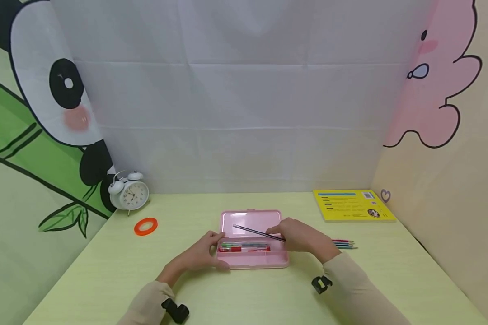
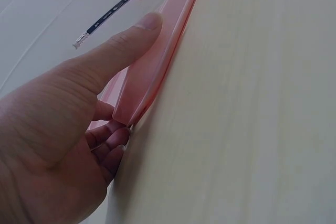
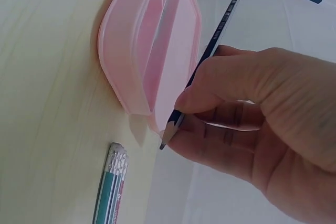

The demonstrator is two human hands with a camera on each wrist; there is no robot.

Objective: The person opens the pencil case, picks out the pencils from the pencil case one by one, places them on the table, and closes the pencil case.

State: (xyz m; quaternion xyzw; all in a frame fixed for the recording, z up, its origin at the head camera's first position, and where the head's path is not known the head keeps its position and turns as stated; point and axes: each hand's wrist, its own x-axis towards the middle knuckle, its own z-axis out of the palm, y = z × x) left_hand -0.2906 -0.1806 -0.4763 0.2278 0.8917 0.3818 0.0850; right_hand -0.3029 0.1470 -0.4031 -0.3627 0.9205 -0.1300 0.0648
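An opened pink pencil case (image 1: 252, 260) lies on the table with its lid (image 1: 250, 219) folded back. Inside, several pens (image 1: 244, 247) with red, green and clear bodies lie in the rear compartment. My left hand (image 1: 201, 253) grips the case's left end, thumb (image 2: 126, 43) along the front side and fingers (image 2: 107, 140) curled round the corner. Above the case's right half, my right hand (image 1: 305, 237) pinches a dark pencil (image 3: 215, 38) near its sharpened tip. The pencil's other end points left over the lid.
Several pencils (image 1: 343, 244) lie right of the case, partly behind my right hand. A yellow book (image 1: 349, 205) is at the back right. An orange ring (image 1: 146, 226) and a white alarm clock (image 1: 130, 194) stand at the left, before a white cloth (image 1: 244, 113).
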